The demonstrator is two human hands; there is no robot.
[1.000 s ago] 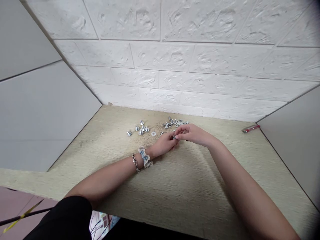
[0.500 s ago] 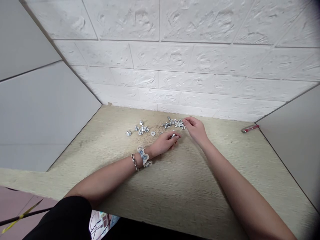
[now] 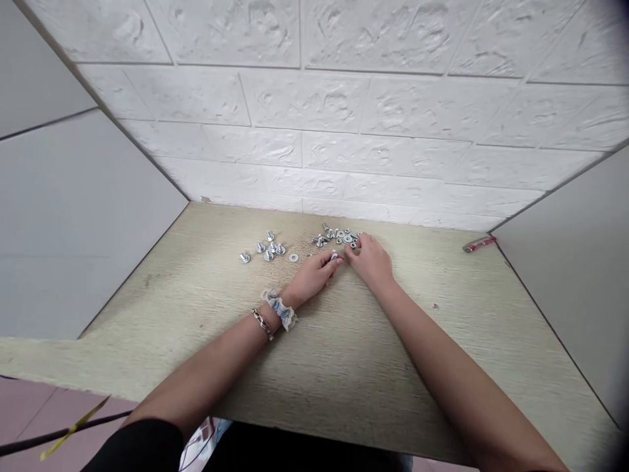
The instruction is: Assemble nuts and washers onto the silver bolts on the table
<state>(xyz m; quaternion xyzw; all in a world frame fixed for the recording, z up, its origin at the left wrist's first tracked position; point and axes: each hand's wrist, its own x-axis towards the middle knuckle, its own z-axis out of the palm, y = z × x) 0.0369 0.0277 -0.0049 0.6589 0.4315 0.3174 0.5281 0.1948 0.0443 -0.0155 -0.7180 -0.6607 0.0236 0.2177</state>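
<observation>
My left hand [image 3: 314, 275] is closed, pinching a small metal bolt [image 3: 334, 255] whose end shows between thumb and forefinger. Close to its right, my right hand [image 3: 372, 262] reaches over the near edge of a pile of hardware, thumb and forefinger apart. A nut [image 3: 353, 245] shows in the gap between them. The pile has loose bolts [image 3: 319, 241], flat washers [image 3: 347, 239] and nuts. Left of my left hand lies a single washer [image 3: 293, 257]. Farther left stand several bolts with washers on them [image 3: 270, 248].
The pale wooden surface [image 3: 196, 282] meets a white brick-patterned wall [image 3: 324, 183] at the back, with grey panels [image 3: 98, 223] on both sides. A red and silver object [image 3: 479, 244] lies by the right panel. Brown specks [image 3: 307, 246] are scattered near the hardware.
My right hand has shifted so its thumb lies nearer my left hand, with a gap to the forefinger. My left hand keeps its bolt. The whole view has moved slightly.
</observation>
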